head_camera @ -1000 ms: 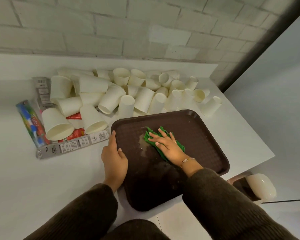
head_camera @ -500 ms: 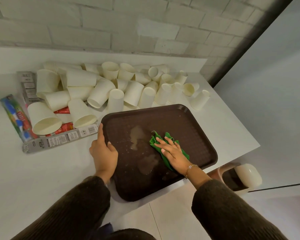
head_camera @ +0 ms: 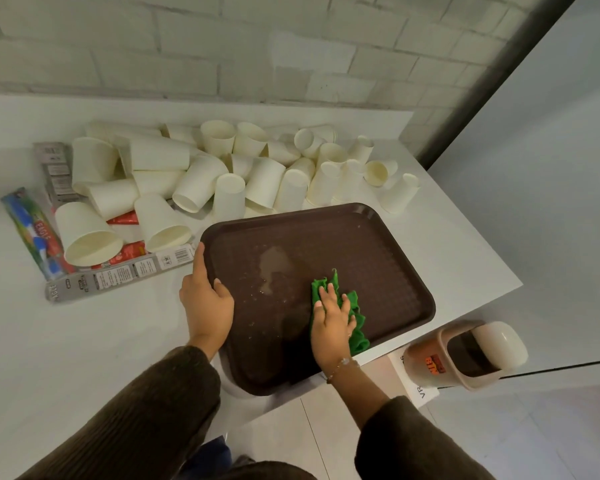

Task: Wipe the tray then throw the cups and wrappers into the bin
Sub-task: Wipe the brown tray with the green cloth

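Left of the tray, the wrappers (head_camera: 118, 271) lie flat on the surface (head_camera: 66, 358), partly pinned under the cups (head_camera: 222, 174). The cups form a tumbled heap that runs along the tray's far rim, and the nearest ones touch it or sit just beside it. If the tray gets shoved away from me, I expect it to knock those cups rolling, and the ones past its far right corner sit near the surface's edge.

At the tray's left rim my left grip (head_camera: 207, 299) pinches the edge, thumb inside, fingers along the outside. The tray (head_camera: 378, 244) itself lies on the surface, but its near corner hangs out past the edge. That worries me most: a hard press near that corner could tip the tray.

A brownish puddle (head_camera: 274, 268) sits in the tray's middle, with droplets around it. A fast sweep could push liquid over the low rim instead of soaking it up.

Right of the puddle, my right grip (head_camera: 333, 317) lies spread and flat on the green cloth (head_camera: 355, 327), pressing it to the tray floor. The cloth is bunched, so it may smear.

Below the tray's right corner stands the bin (head_camera: 465, 355), on the floor, and a careless throw could miss it.
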Demonstrator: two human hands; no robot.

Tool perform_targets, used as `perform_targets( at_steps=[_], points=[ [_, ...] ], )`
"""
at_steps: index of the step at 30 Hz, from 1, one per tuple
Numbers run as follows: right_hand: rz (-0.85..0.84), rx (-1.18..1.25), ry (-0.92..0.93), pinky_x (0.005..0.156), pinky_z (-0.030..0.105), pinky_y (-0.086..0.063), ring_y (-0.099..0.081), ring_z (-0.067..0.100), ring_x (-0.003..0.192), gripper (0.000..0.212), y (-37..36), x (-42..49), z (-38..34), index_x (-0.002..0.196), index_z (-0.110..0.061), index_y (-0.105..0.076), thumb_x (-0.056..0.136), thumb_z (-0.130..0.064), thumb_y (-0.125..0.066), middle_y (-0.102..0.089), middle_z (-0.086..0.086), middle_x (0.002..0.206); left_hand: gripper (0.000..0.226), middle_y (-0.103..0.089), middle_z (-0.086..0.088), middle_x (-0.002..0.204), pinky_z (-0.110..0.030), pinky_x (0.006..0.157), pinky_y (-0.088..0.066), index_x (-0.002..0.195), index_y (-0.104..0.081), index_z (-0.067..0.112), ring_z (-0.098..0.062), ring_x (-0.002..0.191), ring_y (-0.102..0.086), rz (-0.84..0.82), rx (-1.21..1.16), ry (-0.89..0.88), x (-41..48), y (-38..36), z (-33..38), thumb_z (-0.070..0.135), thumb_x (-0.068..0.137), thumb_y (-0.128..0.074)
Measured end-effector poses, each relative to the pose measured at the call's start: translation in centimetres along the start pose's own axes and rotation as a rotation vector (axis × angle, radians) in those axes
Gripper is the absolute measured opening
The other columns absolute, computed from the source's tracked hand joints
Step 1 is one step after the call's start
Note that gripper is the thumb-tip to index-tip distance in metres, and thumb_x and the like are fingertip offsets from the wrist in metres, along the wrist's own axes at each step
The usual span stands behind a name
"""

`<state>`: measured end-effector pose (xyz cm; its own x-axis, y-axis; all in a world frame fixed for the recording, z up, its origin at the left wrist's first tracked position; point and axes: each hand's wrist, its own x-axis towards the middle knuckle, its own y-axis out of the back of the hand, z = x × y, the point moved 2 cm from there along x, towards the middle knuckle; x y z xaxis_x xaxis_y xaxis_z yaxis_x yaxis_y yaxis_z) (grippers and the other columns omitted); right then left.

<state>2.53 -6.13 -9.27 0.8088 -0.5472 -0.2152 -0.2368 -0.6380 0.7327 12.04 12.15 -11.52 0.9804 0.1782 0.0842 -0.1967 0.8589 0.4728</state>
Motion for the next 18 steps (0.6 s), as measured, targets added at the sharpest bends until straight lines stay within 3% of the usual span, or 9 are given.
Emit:
perform_targets(
  at_steps=[10,16,18],
  points=[
    [-0.037,0.287,0.083,0.113,0.033,0.016,0.001,0.005,0.144,0.042,-3.4,-3.3,-3.0,0.143,-0.031,-0.032,0.102,-0.025,-0.027,-0.02,-0.014,0.155,0.065,-0.052,-0.012,0.131,-0.035,0.103,-0.036,0.143,-0.027,0.028,-0.028,0.122,-0.049,0.008,-0.039,-0.006,0.1,-0.2,-0.2,0.003,0.088,-0.05],
    [-0.215,0.163,0.274,0.111,0.036,0.019,0.01,0.004,0.143,0.047,-2.9,-3.7,-3.8,0.144,-0.04,-0.023,0.098,-0.042,-0.029,-0.002,-0.018,0.156,0.065,-0.052,-0.012,0.132,-0.039,0.105,-0.039,0.141,-0.028,0.029,-0.027,0.123,-0.048,-0.004,-0.071,-0.012,0.1,-0.1,-0.4,0.002,0.086,-0.049],
    [-0.173,-0.074,0.402,0.111,0.038,0.018,0.011,0.006,0.142,0.046,-1.7,-3.1,-3.5,0.143,-0.04,-0.028,0.097,-0.039,-0.036,-0.003,-0.018,0.156,0.065,-0.053,-0.012,0.131,-0.042,0.105,-0.04,0.141,-0.029,0.028,-0.027,0.123,-0.049,-0.011,-0.085,-0.014,0.2,-0.1,-0.4,0.001,0.085,-0.049]
  ],
)
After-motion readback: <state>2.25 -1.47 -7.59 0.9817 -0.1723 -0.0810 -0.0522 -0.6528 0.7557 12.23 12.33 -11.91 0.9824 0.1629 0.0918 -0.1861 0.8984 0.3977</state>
